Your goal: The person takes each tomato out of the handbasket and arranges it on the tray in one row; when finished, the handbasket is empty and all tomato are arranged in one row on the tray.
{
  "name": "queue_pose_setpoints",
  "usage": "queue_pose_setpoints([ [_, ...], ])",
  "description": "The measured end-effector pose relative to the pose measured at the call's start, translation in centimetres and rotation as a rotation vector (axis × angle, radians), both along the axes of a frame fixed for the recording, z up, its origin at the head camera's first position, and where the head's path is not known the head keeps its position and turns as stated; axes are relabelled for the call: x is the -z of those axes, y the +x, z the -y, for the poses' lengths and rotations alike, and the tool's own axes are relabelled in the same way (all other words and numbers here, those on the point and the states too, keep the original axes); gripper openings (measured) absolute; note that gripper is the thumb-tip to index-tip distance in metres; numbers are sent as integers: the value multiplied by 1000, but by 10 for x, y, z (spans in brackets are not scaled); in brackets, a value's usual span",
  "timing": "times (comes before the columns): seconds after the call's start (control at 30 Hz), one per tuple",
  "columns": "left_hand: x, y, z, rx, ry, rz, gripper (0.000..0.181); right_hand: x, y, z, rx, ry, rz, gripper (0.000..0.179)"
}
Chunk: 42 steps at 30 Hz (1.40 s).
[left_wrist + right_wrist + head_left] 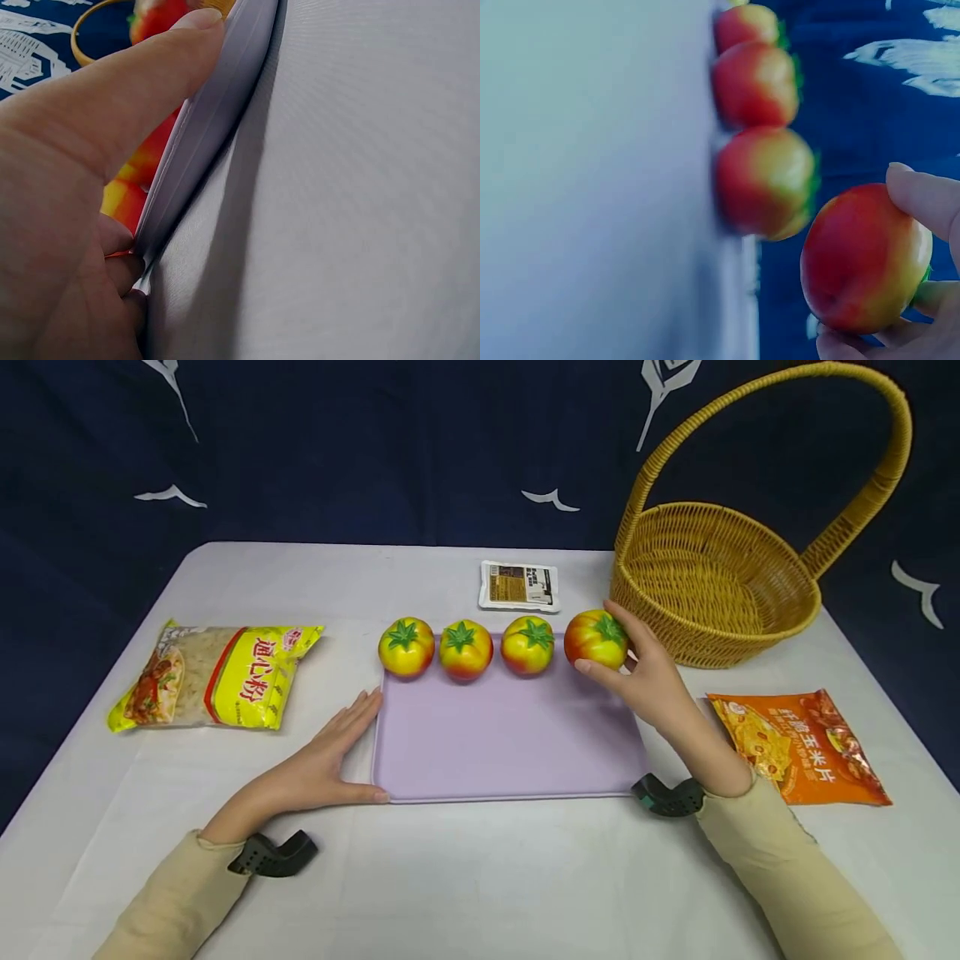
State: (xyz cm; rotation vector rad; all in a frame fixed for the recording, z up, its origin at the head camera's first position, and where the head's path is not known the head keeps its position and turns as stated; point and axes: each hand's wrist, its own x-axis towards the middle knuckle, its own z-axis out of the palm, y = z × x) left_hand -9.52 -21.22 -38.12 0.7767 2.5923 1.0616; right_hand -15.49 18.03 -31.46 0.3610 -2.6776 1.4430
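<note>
Several red-yellow tomatoes with green leafy tops line the far edge of a lilac tray [510, 743]: a left one [406, 647], a second [466, 651] and a third [527, 646]. My right hand [637, 672] grips another tomato [596, 639] between thumb and fingers at the tray's far right corner. In the right wrist view this held tomato [862, 259] is apart from the row. My left hand [322, 768] lies along the tray's left side, fingers extended and thumb at the near left corner. The left wrist view shows the thumb [150, 75] against the tray rim [202, 127].
A wicker basket [667, 647] with a tall handle stands at the back right. An orange snack bag [825, 752] lies to the right, a yellow pasta bag [225, 677] to the left. Behind the tray is a small white packet [519, 586].
</note>
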Motion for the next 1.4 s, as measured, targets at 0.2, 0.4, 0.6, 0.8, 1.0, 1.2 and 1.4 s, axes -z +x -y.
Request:
queue_pose_setpoints([
  [0.2,-1,-3,-1,7,2,4,114,18,-16,-3,36,150,14,80],
  [0.4,0,-1,-1,4,3,7,114,27,-28,-3,21,162,79,78],
  [0.6,2,1,0,-1,8,1,114,36,-35,-2,-34,168,88,80],
  [0.8,3,-2,0,6,8,-5,114,38,-36,-1,-51,178,102,86],
  [1.0,4,-6,0,16,-2,-11,114,35,-36,-2,-54,181,107,90],
  [1.2,1,-7,1,15,-8,-26,113,30,-38,-4,-54,141,98,88],
  [1.4,-3,-7,4,6,-7,-30,113,22,-40,-2,-76,152,109,95],
])
